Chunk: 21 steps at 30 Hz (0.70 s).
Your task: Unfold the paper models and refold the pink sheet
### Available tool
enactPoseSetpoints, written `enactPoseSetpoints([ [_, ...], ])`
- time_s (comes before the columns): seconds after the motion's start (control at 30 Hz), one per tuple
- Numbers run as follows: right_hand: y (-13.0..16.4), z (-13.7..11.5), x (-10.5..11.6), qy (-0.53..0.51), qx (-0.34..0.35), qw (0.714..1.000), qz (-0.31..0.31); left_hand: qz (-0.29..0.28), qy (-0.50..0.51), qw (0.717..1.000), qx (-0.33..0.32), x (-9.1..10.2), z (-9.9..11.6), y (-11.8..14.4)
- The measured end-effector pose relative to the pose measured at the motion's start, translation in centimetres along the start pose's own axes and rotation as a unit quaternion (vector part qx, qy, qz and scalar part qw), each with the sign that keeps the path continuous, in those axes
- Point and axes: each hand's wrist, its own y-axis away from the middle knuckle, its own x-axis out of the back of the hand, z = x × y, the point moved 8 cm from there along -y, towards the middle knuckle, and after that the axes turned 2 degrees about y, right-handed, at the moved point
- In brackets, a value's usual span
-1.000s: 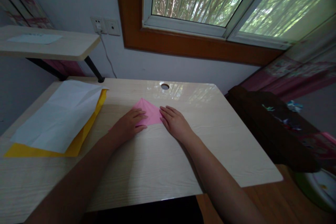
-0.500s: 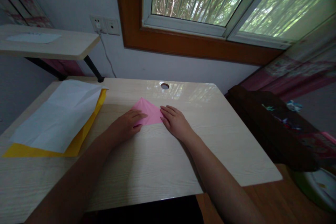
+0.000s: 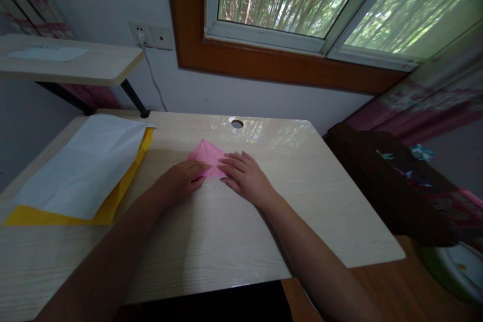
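A folded pink sheet of paper (image 3: 206, 153) lies on the desk, its peak pointing away from me and creases fanning down from it. My left hand (image 3: 184, 176) covers its left corner, fingers on top and thumb at the near edge, holding it. Over the right part lies my right hand (image 3: 247, 176), its fingers stretched out flat and slightly apart on the paper. That right corner is hidden under the fingers.
On the left of the desk (image 3: 234, 241), a large white sheet (image 3: 86, 166) overlaps a yellow sheet (image 3: 109, 206). A raised shelf (image 3: 109, 65) with a paper on it stands behind them. A cable hole (image 3: 237, 124) sits near the back edge, below the window.
My right hand has slid left, further over the pink paper, and its right corner no longer shows. My left hand has stayed nearly in place.
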Motion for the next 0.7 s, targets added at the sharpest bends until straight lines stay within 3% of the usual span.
enactPoseSetpoints([
  [0.4, -0.2, 0.6, -0.9, 0.015, -0.002, 0.999, 0.03, 0.025, 0.003, 1.0, -0.007, 0.5, 0.4, 0.0],
  [0.7, -0.2, -0.6, -0.2, 0.05, -0.012, 0.998, 0.045, 0.078, -0.05, 0.994, -0.066, 1.1, 2.0, -0.5],
])
